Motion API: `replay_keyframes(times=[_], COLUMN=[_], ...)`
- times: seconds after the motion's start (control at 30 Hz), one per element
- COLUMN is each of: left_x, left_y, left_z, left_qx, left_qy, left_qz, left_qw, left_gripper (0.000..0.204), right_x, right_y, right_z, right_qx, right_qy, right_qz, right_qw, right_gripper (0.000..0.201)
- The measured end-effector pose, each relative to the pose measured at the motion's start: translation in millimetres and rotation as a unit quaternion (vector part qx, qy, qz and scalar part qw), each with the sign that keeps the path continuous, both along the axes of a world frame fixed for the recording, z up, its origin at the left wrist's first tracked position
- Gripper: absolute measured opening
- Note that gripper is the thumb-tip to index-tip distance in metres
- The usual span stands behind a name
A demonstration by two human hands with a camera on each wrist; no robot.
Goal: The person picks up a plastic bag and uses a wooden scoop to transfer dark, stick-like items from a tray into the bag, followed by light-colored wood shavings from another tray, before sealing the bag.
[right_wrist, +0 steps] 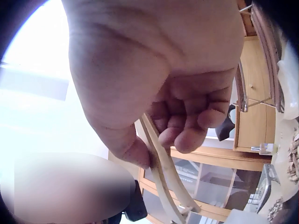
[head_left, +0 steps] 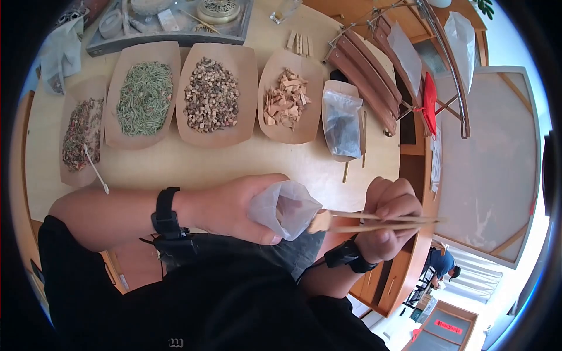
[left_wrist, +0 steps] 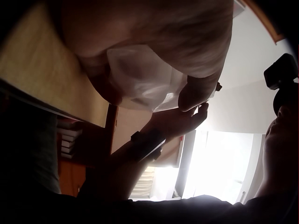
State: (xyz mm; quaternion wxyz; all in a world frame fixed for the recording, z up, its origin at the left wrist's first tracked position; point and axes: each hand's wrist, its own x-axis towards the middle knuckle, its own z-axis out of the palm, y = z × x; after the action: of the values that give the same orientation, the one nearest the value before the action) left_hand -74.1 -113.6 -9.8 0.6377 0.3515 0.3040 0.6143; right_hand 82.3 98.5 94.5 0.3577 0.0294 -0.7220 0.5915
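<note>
Sachet bag (head_left: pixel 287 207) held open-mouthed in left hand (head_left: pixel 234 207) just over near edge of desk (head_left: pixel 234 167); right hand (head_left: pixel 389 219) pinches bamboo tweezers (head_left: pixel 380 222), tips gripping a tan wood chip (head_left: pixel 320 222) at bag mouth; herb trays (head_left: pixel 213 93) lined up behind
</note>
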Motion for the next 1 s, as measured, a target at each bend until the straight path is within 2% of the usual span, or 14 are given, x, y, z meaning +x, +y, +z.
replay_keyframes(times=[0.07, 0.13, 0.17, 0.23, 0.3, 0.4, 0.47, 0.53, 0.6, 0.63, 0.67, 0.73, 0.83, 1.0], left_x=[-1.5, -1.7, -1.6, -0.9, -0.7, 0.6, 1.1, 0.6, 0.2, 0.2, 0.1, -1.0, -1.7, -6.2], left_y=[0.8, 0.1, -0.2, -1.1, -2.1, -1.1, -0.9, -2.8, -3.1, -2.9, -3.0, -3.4, -2.4, -6.0], left_z=[0.7, 3.9, 4.1, 4.1, 5.9, 3.0, 1.4, 1.6, 2.7, 3.2, 3.9, 5.7, 3.8, 9.6], left_qx=[0.003, 0.002, 0.001, 0.007, 0.005, 0.021, 0.039, 0.031, 0.033, 0.035, 0.036, 0.018, 0.034, 0.012], left_qy=[-0.008, -0.002, -0.002, 0.044, 0.039, 0.051, 0.069, 0.085, 0.09, 0.095, 0.095, 0.09, 0.109, 0.104], left_qz=[0.006, 0.001, 0.001, -0.005, -0.01, 0.002, 0.02, 0.009, 0.006, 0.002, 0.004, -0.028, -0.025, -0.051], left_qw=[1.0, 1.0, 1.0, 0.999, 0.999, 0.998, 0.997, 0.996, 0.995, 0.995, 0.995, 0.995, 0.993, 0.993], left_gripper=[0.072, 0.069, 0.069, 0.069, 0.07, 0.07, 0.07, 0.068, 0.067, 0.065, 0.065, 0.064, 0.065, 0.066], right_x=[-1.7, -3.7, -5.3, -5.9, -6.8, -11.1, -13.9, -22.8, -38.5, -42.8, -50.8, -66.7, -82.7, -98.4], right_y=[-3.4, -7.8, -9.3, -7.9, -2.8, 4.1, 3.0, 1.5, -8.2, -7.3, 1.1, 1.9, -11.5, -22.8], right_z=[6.1, 11.4, 12.9, 16.9, 19.2, 15.2, 8.0, 0.8, -7.8, -8.2, -19.5, -34.4, -35.1, -39.2], right_qx=[0.033, 0.148, 0.163, 0.165, 0.167, 0.116, 0.028, 0.024, 0.008, 0.019, 0.117, 0.226, 0.289, 0.301], right_qy=[-0.016, -0.063, -0.054, -0.06, -0.067, -0.026, 0.007, 0.01, -0.041, -0.13, -0.175, -0.215, -0.227, -0.223], right_qz=[0.007, -0.015, 0.003, 0.035, 0.067, 0.109, 0.056, 0.068, -0.112, -0.14, -0.167, -0.173, -0.152, -0.157], right_qw=[0.999, 0.987, 0.985, 0.984, 0.981, 0.987, 0.998, 0.997, 0.993, 0.981, 0.963, 0.934, 0.917, 0.914], right_gripper=[0.031, 0.029, 0.028, 0.028, 0.029, 0.029, 0.028, 0.026, 0.018, 0.014, 0.024, 0.025, 0.023, 0.02])
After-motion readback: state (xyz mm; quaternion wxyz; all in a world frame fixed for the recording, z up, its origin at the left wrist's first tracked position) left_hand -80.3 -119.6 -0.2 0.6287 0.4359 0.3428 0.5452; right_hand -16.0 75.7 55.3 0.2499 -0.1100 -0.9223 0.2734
